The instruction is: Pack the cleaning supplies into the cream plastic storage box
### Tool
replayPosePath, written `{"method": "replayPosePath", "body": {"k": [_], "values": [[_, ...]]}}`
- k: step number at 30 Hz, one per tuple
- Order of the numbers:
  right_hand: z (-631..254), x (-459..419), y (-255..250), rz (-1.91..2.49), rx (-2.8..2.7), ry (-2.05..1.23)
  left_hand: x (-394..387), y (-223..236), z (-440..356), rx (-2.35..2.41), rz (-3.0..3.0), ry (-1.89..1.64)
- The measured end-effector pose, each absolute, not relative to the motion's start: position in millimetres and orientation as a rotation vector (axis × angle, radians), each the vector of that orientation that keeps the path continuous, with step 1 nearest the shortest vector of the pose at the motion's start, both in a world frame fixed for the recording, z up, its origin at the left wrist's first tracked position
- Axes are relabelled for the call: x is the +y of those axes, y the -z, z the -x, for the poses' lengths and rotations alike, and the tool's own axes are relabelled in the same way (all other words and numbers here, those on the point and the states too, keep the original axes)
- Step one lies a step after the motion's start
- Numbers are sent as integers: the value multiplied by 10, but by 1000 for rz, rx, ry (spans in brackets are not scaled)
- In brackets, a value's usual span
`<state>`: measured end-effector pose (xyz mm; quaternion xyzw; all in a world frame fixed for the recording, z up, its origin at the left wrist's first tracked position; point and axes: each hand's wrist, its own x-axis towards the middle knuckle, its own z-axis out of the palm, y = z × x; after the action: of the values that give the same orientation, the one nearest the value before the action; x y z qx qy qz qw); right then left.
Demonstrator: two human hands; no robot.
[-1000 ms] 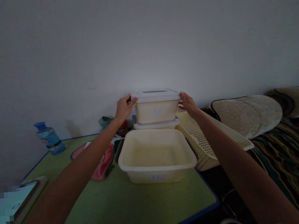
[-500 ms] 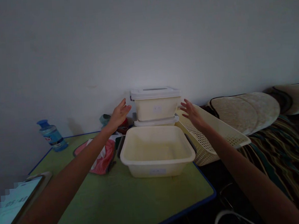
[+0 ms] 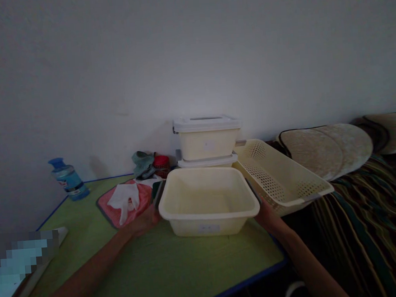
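Note:
An open cream plastic storage box (image 3: 208,227) with a small label stands on the table in front of me. My left hand (image 3: 152,218) is closed at its left side, by the dark handle there. At the right side, my right hand (image 3: 267,215) grips the box below the other dark handle. Fingertips of both hands are partly hidden by the box walls. The box looks empty inside. Behind it, a lidded cream box (image 3: 209,145) with a white lid rests on another white-lidded box (image 3: 208,161), mostly hidden.
A perforated cream basket (image 3: 284,178) sits to the right, near rolled bedding (image 3: 327,150). On the green table (image 3: 165,268) are a blue bottle (image 3: 69,180), a pink cloth (image 3: 109,209) with a white one on it, a grey-green cloth (image 3: 144,164), a red-lidded jar (image 3: 161,165) and a tablet-like device (image 3: 26,269).
Both hands have let go of the upper lidded box, opened apart, and come down and nearer to the sides of the open box. The boxes stay in place.

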<state>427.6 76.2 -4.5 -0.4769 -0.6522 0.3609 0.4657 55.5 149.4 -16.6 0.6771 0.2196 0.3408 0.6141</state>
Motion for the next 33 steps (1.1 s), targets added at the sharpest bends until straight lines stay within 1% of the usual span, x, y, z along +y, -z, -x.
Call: {"method": "replayPosePath", "body": {"k": [2, 5, 9, 14, 21, 27, 33], "values": [[-4242, 679, 63, 1173, -1636, -1053, 1497, 247, -551, 489, -1636, -699], [-4186, 611, 35, 1211, -1656, -1236, 1546, 325, -541, 575, -1715, -692], [-4143, 599, 43, 1257, -1660, -1172, 1569, 396, -522, 669, -1791, -720], [-4124, 570, 126, 1247, -1665, -1120, 1519, 439, -514, 686, -1738, -752], [-4110, 578, 134, 1128, -1650, -1109, 1427, 269, -625, 514, -1533, -810], [-4036, 581, 61, 1005, -1660, -1086, 1376, 211, -670, 566, -1458, -862], [-4006, 568, 9, 1064, -1674, -1061, 1349, 206, -692, 610, -1482, -870]]}}
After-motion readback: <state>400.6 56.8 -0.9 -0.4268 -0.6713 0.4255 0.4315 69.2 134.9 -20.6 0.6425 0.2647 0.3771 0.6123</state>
